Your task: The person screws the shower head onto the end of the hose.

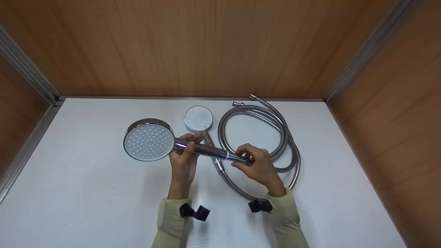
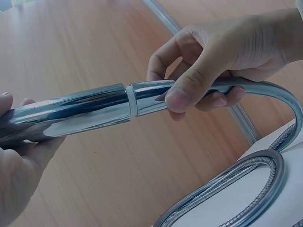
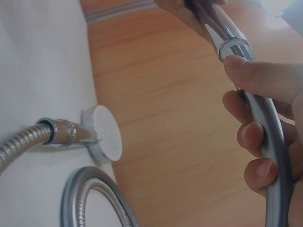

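A large round shower head (image 1: 149, 142) with a white nozzle face is held above the table, its chrome handle (image 2: 71, 111) pointing right. My left hand (image 1: 184, 162) grips that handle near the head, thumb on top. With thumb and fingers my right hand (image 1: 256, 163) pinches the chrome end fitting (image 2: 154, 94) of a smooth grey shower hose (image 3: 270, 127), at the handle's lower end. A thin pale ring (image 2: 132, 100) shows between handle and fitting. The hose runs back through the right hand's curled fingers.
Behind the hands a smaller shower head (image 1: 198, 118) lies on the white table (image 1: 86, 193), joined to a ribbed metal hose (image 1: 237, 188). Coiled hoses (image 1: 224, 127) lie at the right, one loose end fitting (image 1: 253, 97) near the back wooden wall (image 1: 193, 48).
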A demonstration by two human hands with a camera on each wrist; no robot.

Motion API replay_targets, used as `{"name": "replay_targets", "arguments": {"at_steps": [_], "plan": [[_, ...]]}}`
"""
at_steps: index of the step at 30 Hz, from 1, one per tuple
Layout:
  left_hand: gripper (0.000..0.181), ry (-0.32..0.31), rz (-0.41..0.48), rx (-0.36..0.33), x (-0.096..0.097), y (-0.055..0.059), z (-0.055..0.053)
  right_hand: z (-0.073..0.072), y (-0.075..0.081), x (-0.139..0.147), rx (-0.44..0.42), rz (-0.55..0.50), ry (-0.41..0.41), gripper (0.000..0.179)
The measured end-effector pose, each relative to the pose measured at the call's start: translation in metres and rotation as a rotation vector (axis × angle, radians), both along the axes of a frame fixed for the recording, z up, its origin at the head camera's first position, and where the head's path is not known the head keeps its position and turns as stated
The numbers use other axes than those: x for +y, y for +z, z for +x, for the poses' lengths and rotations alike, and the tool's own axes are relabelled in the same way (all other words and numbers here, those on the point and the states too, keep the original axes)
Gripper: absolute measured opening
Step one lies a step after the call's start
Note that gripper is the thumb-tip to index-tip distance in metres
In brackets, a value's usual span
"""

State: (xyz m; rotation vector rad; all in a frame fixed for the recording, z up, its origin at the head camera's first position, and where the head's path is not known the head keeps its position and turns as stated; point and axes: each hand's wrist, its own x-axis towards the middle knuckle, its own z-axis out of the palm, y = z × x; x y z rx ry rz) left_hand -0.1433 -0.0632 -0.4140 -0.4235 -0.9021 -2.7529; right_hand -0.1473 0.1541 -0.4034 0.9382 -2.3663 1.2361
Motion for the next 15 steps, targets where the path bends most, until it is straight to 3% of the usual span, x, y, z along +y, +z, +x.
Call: {"name": "replay_targets", "arguments": {"at_steps": [15], "plan": [[0.017, -0.011, 0.012, -0.01, 0.0001, 0.0016, 0.0013, -0.0005, -0.0018, 0.0008, 0.008, -0.002, -0.013, 0.02]]}}
